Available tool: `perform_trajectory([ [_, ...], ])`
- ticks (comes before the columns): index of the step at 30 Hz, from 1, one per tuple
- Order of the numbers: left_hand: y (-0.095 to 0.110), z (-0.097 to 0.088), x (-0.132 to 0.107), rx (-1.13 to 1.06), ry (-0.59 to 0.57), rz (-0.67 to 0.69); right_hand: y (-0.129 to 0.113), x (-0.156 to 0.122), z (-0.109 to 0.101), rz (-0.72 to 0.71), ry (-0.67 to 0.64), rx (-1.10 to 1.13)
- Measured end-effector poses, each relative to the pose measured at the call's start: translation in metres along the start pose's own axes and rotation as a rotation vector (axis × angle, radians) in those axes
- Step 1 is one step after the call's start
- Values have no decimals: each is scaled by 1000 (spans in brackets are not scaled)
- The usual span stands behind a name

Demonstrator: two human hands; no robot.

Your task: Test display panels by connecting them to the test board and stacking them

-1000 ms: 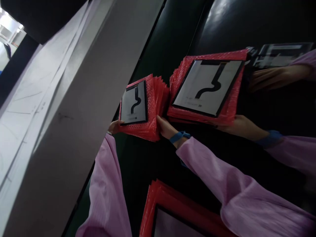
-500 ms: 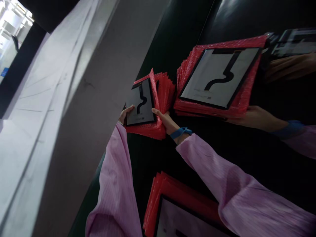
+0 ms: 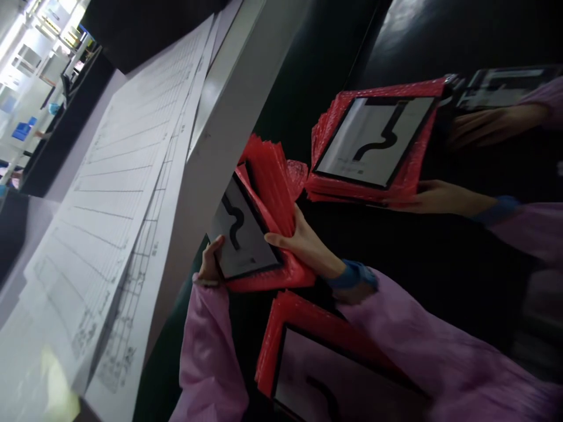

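My left hand [image 3: 211,261] grips the left edge of a stack of red bubble-wrap bags [image 3: 270,176] with a flat display panel on top, thumb over the panel's edge. My right hand [image 3: 308,246] clasps the right side of the stack, its thumb on the panel edge and its fingers partly hidden by the bags. The display panel [image 3: 253,252] has a grey back and a black curved flex cable. Below my hands lies another stack of red bags [image 3: 303,316] with a dark-framed panel [image 3: 299,366], partly covered by my right sleeve.
At right, another person's hand [image 3: 444,196] with a blue wristband touches a third red bag stack [image 3: 323,190] topped by a panel [image 3: 373,140]. A second hand [image 3: 497,123] is beside another panel [image 3: 505,82]. Printed sheets [image 3: 127,170] lie beyond the grey ledge [image 3: 211,176] at left.
My hands and the held stack have come lower and closer in view, and the stack is tilted more. The view has shifted, so more of the printed sheets shows.
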State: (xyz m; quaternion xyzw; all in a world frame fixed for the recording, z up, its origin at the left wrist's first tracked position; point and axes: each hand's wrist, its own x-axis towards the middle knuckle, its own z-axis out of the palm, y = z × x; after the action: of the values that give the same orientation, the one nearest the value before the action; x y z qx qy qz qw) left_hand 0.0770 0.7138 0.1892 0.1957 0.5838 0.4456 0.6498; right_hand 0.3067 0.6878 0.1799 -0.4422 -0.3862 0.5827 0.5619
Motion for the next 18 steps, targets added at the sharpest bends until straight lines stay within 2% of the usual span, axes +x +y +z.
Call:
perform_trajectory([
  [3, -22, -14, -70, -17, 64, -5, -31, -57, -6, 95, -42, -63],
  [5, -49, -19, -120, -57, 96, -17, -42, -100, -19, 163, -67, -161],
  [7, -84, -22, -168, -139, 125, -24, -41, -148, -39, 242, -70, -251],
  [9, -123, -25, -211, -216, 161, -52, -27, -200, -61, 337, -63, -340],
  [13, -189, -36, -285, -337, 182, -143, 20, -305, -97, 361, 46, -447],
  [15, -212, -44, -322, -381, 172, -160, 40, -354, -110, 431, 79, -478],
  [18, -235, -58, -386, -404, 152, -107, 55, -422, -128, 478, 29, -482],
])
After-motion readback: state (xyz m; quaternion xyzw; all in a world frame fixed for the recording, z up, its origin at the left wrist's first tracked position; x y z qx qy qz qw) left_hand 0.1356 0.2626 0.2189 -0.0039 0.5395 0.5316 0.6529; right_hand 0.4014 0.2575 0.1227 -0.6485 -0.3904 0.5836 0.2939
